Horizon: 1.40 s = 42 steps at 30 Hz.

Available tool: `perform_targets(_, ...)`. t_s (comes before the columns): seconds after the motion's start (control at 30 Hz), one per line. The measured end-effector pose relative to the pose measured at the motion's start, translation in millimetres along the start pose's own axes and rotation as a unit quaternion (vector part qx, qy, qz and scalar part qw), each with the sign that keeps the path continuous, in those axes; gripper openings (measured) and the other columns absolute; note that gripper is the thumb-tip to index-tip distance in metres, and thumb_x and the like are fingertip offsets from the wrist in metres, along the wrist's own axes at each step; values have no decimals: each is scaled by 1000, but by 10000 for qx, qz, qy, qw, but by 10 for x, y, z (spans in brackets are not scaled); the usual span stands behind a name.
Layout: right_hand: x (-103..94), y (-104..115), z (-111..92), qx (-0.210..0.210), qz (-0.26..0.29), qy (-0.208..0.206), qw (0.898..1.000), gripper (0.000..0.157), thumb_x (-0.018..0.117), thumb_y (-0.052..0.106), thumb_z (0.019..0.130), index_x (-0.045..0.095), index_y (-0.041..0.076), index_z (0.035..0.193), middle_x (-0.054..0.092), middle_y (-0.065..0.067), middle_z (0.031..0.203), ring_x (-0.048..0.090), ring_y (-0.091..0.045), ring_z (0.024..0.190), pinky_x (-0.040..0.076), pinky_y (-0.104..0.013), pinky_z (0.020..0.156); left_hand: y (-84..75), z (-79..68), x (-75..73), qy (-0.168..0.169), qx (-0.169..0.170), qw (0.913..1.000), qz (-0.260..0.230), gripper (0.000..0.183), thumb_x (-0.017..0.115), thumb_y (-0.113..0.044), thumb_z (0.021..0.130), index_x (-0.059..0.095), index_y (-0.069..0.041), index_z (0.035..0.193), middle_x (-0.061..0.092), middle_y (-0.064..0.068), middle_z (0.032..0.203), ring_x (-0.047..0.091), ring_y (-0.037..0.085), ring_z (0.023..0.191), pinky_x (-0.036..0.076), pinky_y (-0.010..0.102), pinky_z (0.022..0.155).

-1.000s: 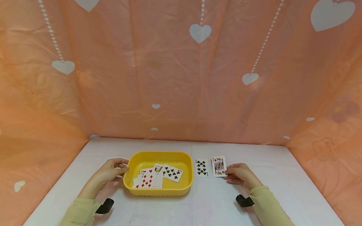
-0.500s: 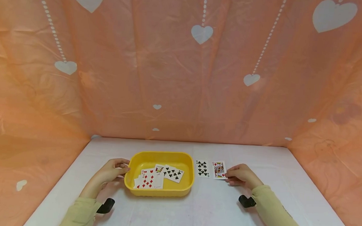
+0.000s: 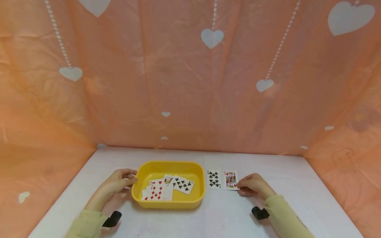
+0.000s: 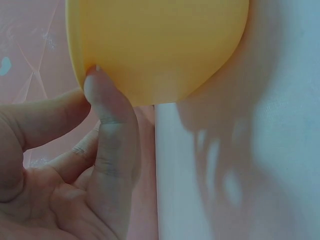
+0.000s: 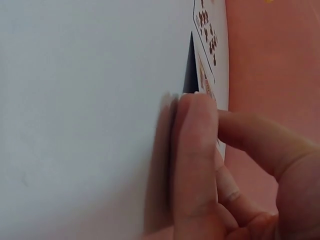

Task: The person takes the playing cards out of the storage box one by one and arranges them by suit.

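Note:
My left hand (image 3: 117, 183) pinches the left rim of a yellow plastic tray (image 3: 168, 205), its thumb pressed on the tray wall (image 4: 160, 45) in the left wrist view. Inside the tray lie several loose playing cards, among them a nine of diamonds (image 3: 155, 192) and a clubs card (image 3: 182, 185). Right of the tray, my right hand (image 3: 255, 184) pinches the near right corner of a diamonds face card (image 3: 230, 179). That card's near edge tilts up off the table in the right wrist view, with a dark shadow beneath. Left of it lies another clubs card (image 3: 214, 180), face up.
A white tabletop (image 3: 217, 221) carries everything. Orange-pink sheeting (image 3: 185, 97) with pale hearts rises at the back and both sides. Black wrist mounts (image 3: 112, 219) sit under both sleeves.
The face card has straightened and slid slightly nearer, now level beside the clubs card. My right hand moved a little with it. The left hand keeps its place at the tray rim.

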State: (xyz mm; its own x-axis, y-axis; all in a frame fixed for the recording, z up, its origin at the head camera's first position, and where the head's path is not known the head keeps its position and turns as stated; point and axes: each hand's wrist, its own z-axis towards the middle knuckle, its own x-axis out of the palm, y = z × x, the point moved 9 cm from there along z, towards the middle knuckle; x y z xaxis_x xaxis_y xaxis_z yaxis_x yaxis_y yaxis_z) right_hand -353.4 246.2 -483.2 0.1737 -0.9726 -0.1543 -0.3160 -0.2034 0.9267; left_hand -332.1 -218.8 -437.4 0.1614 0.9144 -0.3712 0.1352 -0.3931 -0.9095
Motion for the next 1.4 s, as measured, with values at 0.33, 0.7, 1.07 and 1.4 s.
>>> perform_targets(0.33, -7, -17, 25, 108, -217, 8, 9997, 16, 67, -2, 83, 62, -15, 92, 63, -8, 63, 61, -11, 53, 53, -25, 55, 9, -15, 3, -17, -25, 10000, -41, 34, 57, -1, 93, 49, 13, 123, 58, 17, 93, 62, 24, 78, 55, 37, 68)
perform_targets(0.7, -72, 39, 37, 104, -402, -24, 9991, 11, 67, 0, 83, 64, -10, 86, 61, -8, 63, 60, -12, 53, 53, -26, 55, -54, 61, -7, -37, 57, 10000, 44, 36, 59, -4, 93, 49, 12, 124, 58, 16, 96, 62, 23, 77, 55, 37, 68)
perform_targets(1.07, -77, 133, -58, -202, -721, 83, 9972, 22, 62, 6, 87, 62, -13, 97, 63, -9, 69, 61, -13, 57, 54, -28, 57, 2, -20, -36, -63, 69, 9999, 71, 36, 59, -4, 93, 49, 12, 124, 58, 15, 93, 62, 24, 77, 55, 39, 69)
perform_targets(1.4, 57, 602, -99, -874, -810, 576, 9912, 38, 52, 13, 93, 54, -17, 116, 65, -24, 100, 66, -27, 86, 54, -36, 76, 8, -6, -3, -52, 31, 9999, 106, 35, 58, -2, 92, 51, 12, 123, 59, 14, 92, 63, 23, 77, 55, 38, 69)
